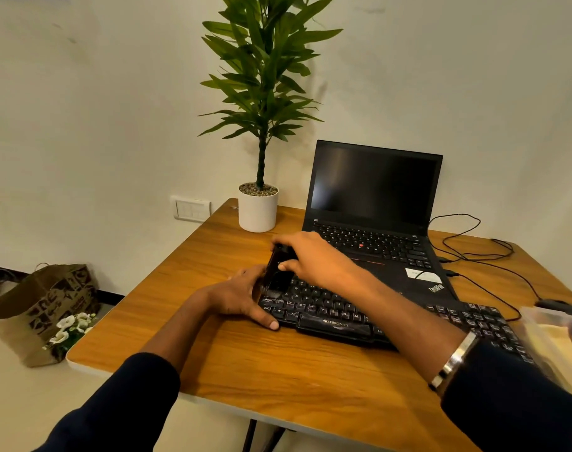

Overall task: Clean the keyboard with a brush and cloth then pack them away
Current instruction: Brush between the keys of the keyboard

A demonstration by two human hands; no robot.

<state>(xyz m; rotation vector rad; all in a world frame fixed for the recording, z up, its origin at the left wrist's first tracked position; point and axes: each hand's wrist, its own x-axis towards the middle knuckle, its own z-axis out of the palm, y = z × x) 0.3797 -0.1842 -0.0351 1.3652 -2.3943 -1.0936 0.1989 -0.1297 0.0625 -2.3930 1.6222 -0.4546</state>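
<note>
A black keyboard (337, 316) lies across the wooden table (278, 380), in front of the laptop. My right hand (314, 259) is shut on a dark brush (275, 272), held upright with its bristles down on the keyboard's far left keys. My left hand (242, 298) grips the keyboard's left end, thumb pressed against its front corner. No cloth is clearly visible.
An open black laptop (376, 216) stands behind the keyboard, with cables (474, 252) trailing right. A potted plant (258, 207) sits at the back. A clear plastic container (558, 337) is at the right edge. A paper bag (40, 308) and white flowers (71, 327) are on the floor, left.
</note>
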